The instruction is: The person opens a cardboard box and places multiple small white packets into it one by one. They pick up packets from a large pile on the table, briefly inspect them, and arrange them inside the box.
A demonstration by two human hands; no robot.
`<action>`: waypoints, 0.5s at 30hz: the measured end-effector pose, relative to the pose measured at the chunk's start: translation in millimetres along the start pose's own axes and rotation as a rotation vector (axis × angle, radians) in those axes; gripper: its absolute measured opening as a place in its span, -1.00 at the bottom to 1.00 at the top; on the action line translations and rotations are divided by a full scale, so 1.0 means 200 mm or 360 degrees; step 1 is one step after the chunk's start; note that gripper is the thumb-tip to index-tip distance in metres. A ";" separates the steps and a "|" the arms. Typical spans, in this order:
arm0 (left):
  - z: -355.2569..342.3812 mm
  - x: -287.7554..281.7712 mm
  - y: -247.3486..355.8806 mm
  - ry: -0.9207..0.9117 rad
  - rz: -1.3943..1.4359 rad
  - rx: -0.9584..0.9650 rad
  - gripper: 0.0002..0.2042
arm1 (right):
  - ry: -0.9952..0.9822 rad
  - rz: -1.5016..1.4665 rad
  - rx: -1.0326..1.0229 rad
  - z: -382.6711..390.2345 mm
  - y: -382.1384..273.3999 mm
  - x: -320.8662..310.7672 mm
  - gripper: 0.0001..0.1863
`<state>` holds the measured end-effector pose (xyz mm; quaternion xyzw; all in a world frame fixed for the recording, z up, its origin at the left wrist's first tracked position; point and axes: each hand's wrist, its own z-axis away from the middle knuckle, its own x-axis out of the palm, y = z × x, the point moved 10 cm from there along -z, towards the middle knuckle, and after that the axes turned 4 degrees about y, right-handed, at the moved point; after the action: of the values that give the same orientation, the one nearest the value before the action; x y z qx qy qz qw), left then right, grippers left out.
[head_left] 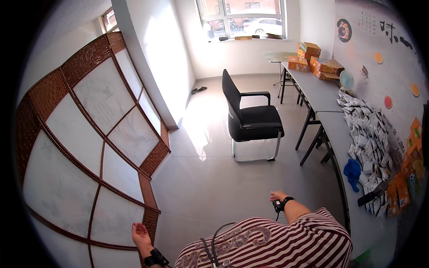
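Observation:
My left hand (140, 233) is low at the left, beside the folding screen (85, 134). Its palm is turned up, the fingers are loosely bent, and it holds nothing. My right hand (279, 196) hangs above the floor, right of the middle, with a small device strapped at its wrist. Its fingers are partly out and I see nothing in them; it touches nothing. The nearest furniture ahead of it is a black office chair (257, 120) with chrome legs.
Along the right wall run grey tables (324, 96) with many small white sachets (368, 134), a blue crumpled item (352, 174) and orange packages (397, 192). Orange cardboard boxes (324, 67) stand at the far end. Dark shoes (199, 90) lie by the white pillar (156, 58).

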<state>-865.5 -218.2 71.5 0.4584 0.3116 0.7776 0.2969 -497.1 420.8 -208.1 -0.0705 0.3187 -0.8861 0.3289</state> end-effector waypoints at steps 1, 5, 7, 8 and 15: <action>0.00 0.11 0.02 -0.0046 -0.0023 0.0043 -0.79 | -0.0005 -0.0005 0.0002 -0.05 -0.07 0.04 -0.50; -0.09 0.35 -0.04 -0.0142 -0.0056 0.0069 -0.78 | -0.0093 0.0026 0.0042 -0.17 -0.24 0.20 -0.49; -0.20 0.41 -0.13 -0.0139 -0.0043 0.0023 -0.79 | -0.0130 0.0063 0.0016 -0.23 -0.32 0.24 -0.50; -0.26 0.43 -0.20 -0.0097 -0.0027 -0.0049 -0.79 | -0.0119 0.0034 0.0032 -0.26 -0.36 0.23 -0.51; -0.78 1.07 -0.43 -0.0291 -0.0102 -0.0149 -0.81 | -0.0001 -0.0460 0.0081 -0.50 -0.62 0.23 -0.60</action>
<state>-1076.4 -37.1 60.6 0.5029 0.2610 0.7363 0.3699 -632.9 514.7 -214.8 -0.1076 0.2825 -0.9321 0.1998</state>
